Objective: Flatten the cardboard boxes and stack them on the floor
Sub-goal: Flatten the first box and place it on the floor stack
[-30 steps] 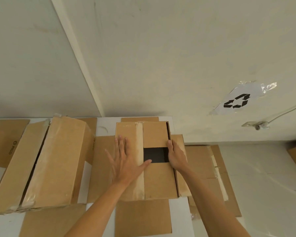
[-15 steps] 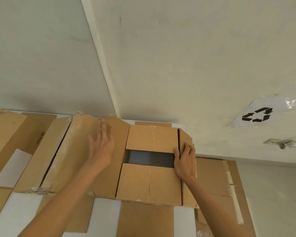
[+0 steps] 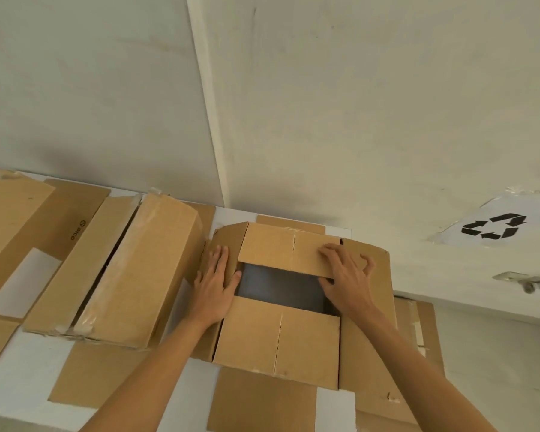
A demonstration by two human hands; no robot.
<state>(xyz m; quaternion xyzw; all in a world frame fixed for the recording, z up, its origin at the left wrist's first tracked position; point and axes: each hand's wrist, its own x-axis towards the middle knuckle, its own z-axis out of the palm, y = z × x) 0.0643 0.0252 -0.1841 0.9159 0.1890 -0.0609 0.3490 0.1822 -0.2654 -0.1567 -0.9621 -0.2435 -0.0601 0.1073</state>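
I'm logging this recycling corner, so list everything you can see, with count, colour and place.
open-topped brown cardboard box: one, brown, centre, flaps partly folded over a dark opening
long taped brown cardboard box: one, brown, left of it
flat brown cardboard sheets: several, brown, spread underneath
white paper recycling sign: one, white with black arrows, taped to right wall
white wall fitting: one, below the sign
left hand: flat on the open box's left flap
right hand: on its far flap

You are in a plain storage or recycling corner: bare off-white walls (image 3: 340, 104), a taped-up recycling-symbol sign (image 3: 494, 227), and cardboard boxes (image 3: 138, 269) on flattened cardboard sheets (image 3: 262, 400) over a white surface (image 3: 22, 363).
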